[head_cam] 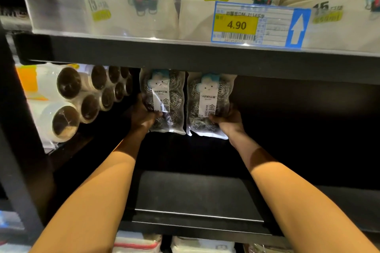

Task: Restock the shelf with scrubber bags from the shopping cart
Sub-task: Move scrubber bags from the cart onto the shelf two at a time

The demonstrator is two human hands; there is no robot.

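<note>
Left hand [141, 116] fingers grasp left scrubber bag [164, 96]; right hand [229, 122] grasps right scrubber bag [210, 98]. Both upright, side by side, toward shelf [195, 193] back edge.

Deep in the dark shelf [197, 195], the left hand [141, 115] grips one scrubber bag [163, 100] and the right hand [228, 120] grips another [208, 104]. Both bags stand upright, side by side. Plastic-wrapped rolls [86, 96] lie to their left.

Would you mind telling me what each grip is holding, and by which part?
The left grip holds the left bag by its lower left edge; the right grip holds the right bag by its lower right edge.
</note>
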